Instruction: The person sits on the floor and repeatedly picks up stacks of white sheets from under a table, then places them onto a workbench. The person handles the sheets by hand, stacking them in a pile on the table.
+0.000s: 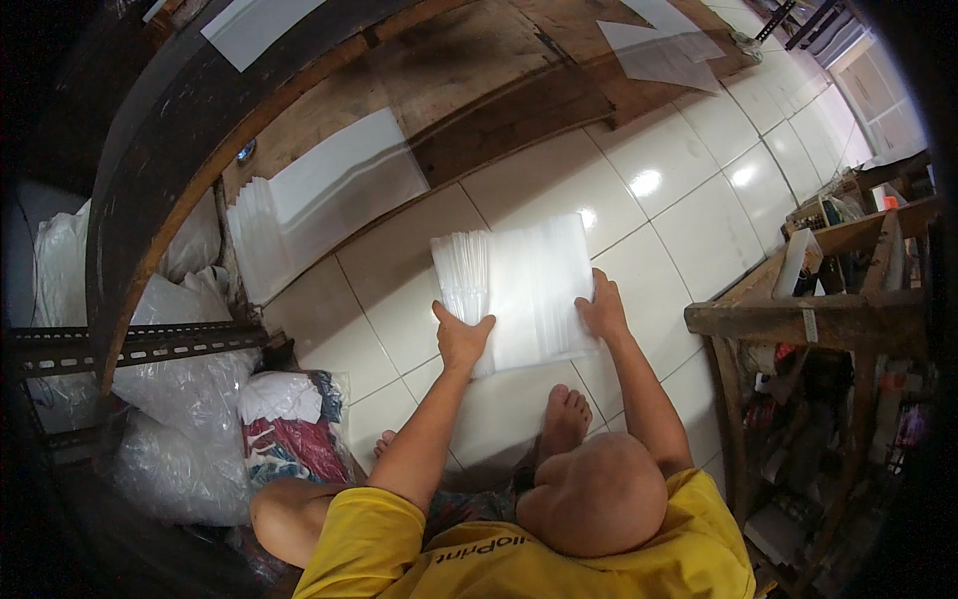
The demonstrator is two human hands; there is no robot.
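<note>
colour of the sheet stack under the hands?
White, slightly translucent stack; head view shows it best.

The person wears a yellow short-sleeved shirt (519,554) with dark lettering printed across it. Both forearms are bare below the sleeves, with no gloves, watch or rings to be seen. The feet (566,414) are bare too.

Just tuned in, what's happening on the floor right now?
A person sitting on the white tiled floor has both hands on a fanned stack of clear plastic bags lying in front of their bare foot. The left hand presses its near left corner, and the right hand rests on its right edge. A second stack of similar bags lies farther off on a wooden board. A cluttered wooden shelf stands at the right.
</note>
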